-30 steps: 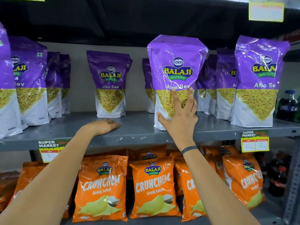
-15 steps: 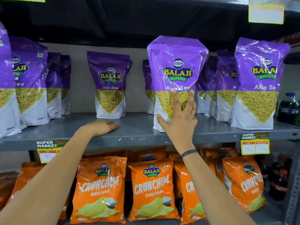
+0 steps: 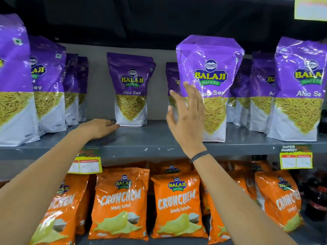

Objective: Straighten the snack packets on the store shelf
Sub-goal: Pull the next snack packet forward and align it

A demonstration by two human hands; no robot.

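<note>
Orange Crunchem packets point(image 3: 120, 204), partly hidden by two forearms, line the lower shelf. Above, the right hand point(image 3: 185, 119) spreads open against an upright purple Aloo Sev packet point(image 3: 210, 82); the left hand point(image 3: 99, 128), open, lies flat on the grey shelf point(image 3: 150, 138) touching a rear packet point(image 3: 131, 89). Price tags point(image 3: 296, 157) are unreadable.

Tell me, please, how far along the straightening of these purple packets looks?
Done: front Aloo Sev packet stands upright at the shelf edge. In hand: left hand reaches the set-back packet; right hand is open beside the front one. Left: bringing that set-back packet forward.
</note>
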